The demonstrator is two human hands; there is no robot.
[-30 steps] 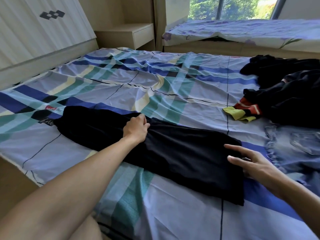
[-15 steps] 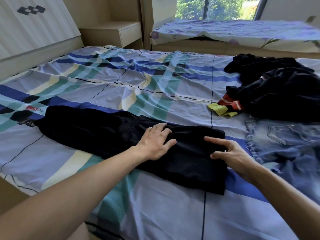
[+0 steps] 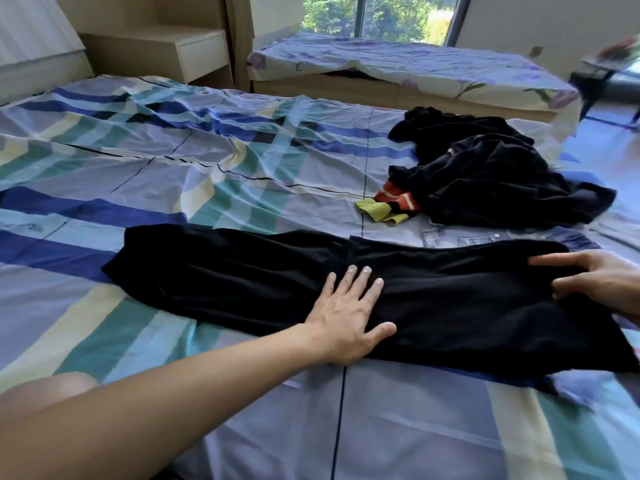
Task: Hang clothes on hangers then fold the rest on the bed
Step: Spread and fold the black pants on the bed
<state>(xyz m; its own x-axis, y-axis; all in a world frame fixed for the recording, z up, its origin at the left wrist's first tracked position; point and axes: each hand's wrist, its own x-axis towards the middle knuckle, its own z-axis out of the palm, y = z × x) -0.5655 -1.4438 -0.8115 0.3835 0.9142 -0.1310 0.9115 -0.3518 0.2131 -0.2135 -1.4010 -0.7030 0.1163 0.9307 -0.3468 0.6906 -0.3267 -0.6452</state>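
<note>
The left grip lies flat and wide open, palm down, fingers spread, pressing on the middle of the black garment. The right grip is at the garment's right end, one finger stretched straight along the cloth and another bent below it. The frame's right edge cuts off most of that hand, so I cannot tell whether it pinches the fabric or only touches it.

Half a second ago the two grips sat close together on the cloth, and the left fingers were slightly bent. Now they are well apart and the garment lies drawn out longer, running along the near edge of the bed. Its right end has come up over the near part of the denim piece, which earlier lay clear to the right. Only a thin strip of denim shows behind it.

Beyond that, toward the bed's right edge, sits a heap of dark clothes. A yellow and red piece pokes out at its left side. How many garments make up the heap is hard to make out.
</note>
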